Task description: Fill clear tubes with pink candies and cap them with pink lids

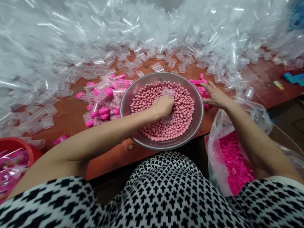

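A round metal bowl of pink beads stands in front of me. My left hand is down in the beads, its fingers closed round clear plastic containers that show above and below the fist. How many it grips is hidden. Just right of the bowl, my right hand reaches over bright pink caps with its fingers apart, the fingertips touching or very near them. Left of the bowl lies a pile of bead-filled clear containers with pink caps.
Heaps of empty clear containers cover the back and left of the reddish-brown table. A plastic bag of pink pieces sits low at the right. At the left edge stands a red tub with pink packets. Blue items lie far right.
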### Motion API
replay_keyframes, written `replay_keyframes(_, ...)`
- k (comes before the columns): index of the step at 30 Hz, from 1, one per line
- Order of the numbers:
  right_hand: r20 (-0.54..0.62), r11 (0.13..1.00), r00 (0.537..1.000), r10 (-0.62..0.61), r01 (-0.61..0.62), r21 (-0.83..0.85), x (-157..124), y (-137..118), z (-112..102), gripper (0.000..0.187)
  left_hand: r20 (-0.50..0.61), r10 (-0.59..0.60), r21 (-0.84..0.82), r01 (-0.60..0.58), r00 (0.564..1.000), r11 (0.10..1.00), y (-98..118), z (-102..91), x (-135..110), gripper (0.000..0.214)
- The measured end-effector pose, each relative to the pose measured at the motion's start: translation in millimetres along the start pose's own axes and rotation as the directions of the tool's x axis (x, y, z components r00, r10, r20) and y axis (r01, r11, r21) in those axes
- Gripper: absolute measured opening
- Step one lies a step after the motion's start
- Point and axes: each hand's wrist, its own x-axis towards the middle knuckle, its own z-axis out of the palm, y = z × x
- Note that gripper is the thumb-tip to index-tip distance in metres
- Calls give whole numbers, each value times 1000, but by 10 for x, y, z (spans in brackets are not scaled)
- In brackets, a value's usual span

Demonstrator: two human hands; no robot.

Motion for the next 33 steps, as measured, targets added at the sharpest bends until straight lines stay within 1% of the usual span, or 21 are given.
replay_keyframes(2, -34, 999, 999, -18, 19, 26, -40, -38, -62, 66, -63, -33, -247, 16, 997, 969, -57, 31, 69, 15)
replay_keyframes(3, -57, 999, 998, -4, 6, 37, -72, -62, -101, 59, -92, -35, -390, -4, 995, 921, -88, 29, 69, 13)
replay_keyframes(4, -105, 998, 994, 15, -9, 54, -111, -84, -139, 52, -116, -33, -530, -34, 993, 847, -117, 15, 47, 12)
replay_keyframes(6, -199, 993, 977, 73, -52, 108, -199, -110, -203, 41, -131, -25, -761, -84, 991, 644, -168, -35, -49, 16)
replay_keyframes(8, -258, 976, 952, 167, -122, 182, -289, -95, -242, 36, -106, -9, -893, -91, 994, 441, -211, -100, -171, 25)
replay_keyframes(9, -270, 962, 937, 222, -165, 220, -333, -74, -254, 34, -105, -23, -923, -89, 994, 373, -230, -128, -226, 30)
replay_keyframes(11, -259, 930, 916, 308, -233, 284, -414, -21, -269, 29, -112, -70, -946, -85, 991, 314, -258, -165, -305, 38)
replay_keyframes(12, -245, 919, 912, 328, -249, 306, -450, 0, -276, 27, -114, -88, -947, -82, 990, 309, -264, -172, -327, 40)
replay_keyframes(14, -210, 913, 923, 323, -246, 324, -505, 13, -291, 24, -104, -96, -945, -69, 990, 320, -255, -171, -344, 42)
replay_keyframes(17, -148, 936, 960, 237, -185, 299, -520, -80, -309, 21, -97, -82, -944, -65, 992, 322, -181, -163, -347, 40)
replay_keyframes(20, -48, 977, 988, 144, -134, 166, -448, -268, -298, 20, -66, -70, -956, -43, 995, 290, -88, -168, -364, 40)
replay_keyframes(22, 29, 991, 991, 127, -128, 27, -384, -379, -269, 22, -40, -70, -956, -18, 997, 291, -67, -179, -379, 40)
replay_keyframes(23, 54, 990, 989, 135, -133, -34, -357, -414, -248, 23, -38, -77, -947, -12, 996, 321, -80, -190, -386, 40)
replay_keyframes(24, 65, 987, 987, 145, -139, -76, -338, -430, -226, 25, -49, -88, -921, -11, 995, 388, -108, -206, -391, 37)
replay_keyframes(25, 65, 986, 987, 147, -141, -93, -327, -429, -201, 26, -69, -96, -870, -13, 993, 493, -149, -226, -397, 35)
replay_keyframes(27, 32, 991, 992, 126, -124, -53, -334, -386, -153, 25, -107, -87, -684, -10, 990, 729, -248, -275, -407, 29)
replay_keyframes(28, 4, 994, 994, 108, -108, -2, -348, -359, -136, 23, -109, -67, -591, -10, 992, 807, -294, -300, -413, 28)
replay_keyframes(29, -35, 993, 995, 98, -95, 64, -369, -339, -126, 21, -96, -45, -532, -13, 994, 847, -328, -323, -419, 27)
replay_keyframes(30, -87, 986, 991, 102, -89, 140, -394, -335, -127, 20, -73, -24, -516, -17, 997, 857, -347, -339, -424, 26)
replay_keyframes(31, -148, 970, 981, 124, -88, 225, -422, -356, -141, 19, -53, -6, -537, -24, 999, 843, -346, -349, -426, 26)
replay_keyframes(33, -277, 909, 939, 205, -78, 408, -479, -487, -209, 19, -52, 18, -622, -46, 998, 782, -289, -345, -420, 26)
